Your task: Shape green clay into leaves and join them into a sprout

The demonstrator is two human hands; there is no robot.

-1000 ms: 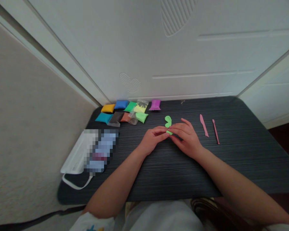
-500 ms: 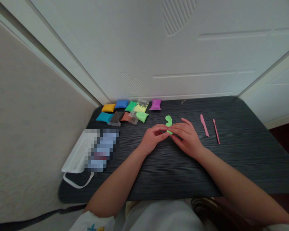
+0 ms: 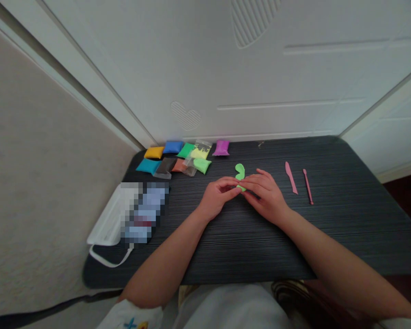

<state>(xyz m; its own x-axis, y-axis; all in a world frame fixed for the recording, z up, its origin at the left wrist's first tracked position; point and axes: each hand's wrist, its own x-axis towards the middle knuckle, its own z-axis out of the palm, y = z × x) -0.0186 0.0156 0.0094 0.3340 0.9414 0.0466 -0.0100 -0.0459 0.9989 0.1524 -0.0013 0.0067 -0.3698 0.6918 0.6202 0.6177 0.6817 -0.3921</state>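
A curved, bright green piece of modelling clay (image 3: 239,169) sits at the middle of the dark table (image 3: 226,246). My left hand (image 3: 218,197) comes in from the left, its fingers and thumb closed at the clay's lower end. From the other side my right hand (image 3: 265,195) presses its fingertips on the same end, with the little finger raised. The fingertips of both hands meet there and hide part of the clay. Its upper end curls away beyond the fingers in plain sight.
Several packets of coloured clay, among them a purple packet (image 3: 221,147) and a light green packet (image 3: 202,165), lie at the back left. A pink plastic knife (image 3: 291,178) and a thin pink modelling tool (image 3: 308,186) rest at right. A white face mask (image 3: 106,219) and a blurred-out phone-like object (image 3: 149,212) lie left.
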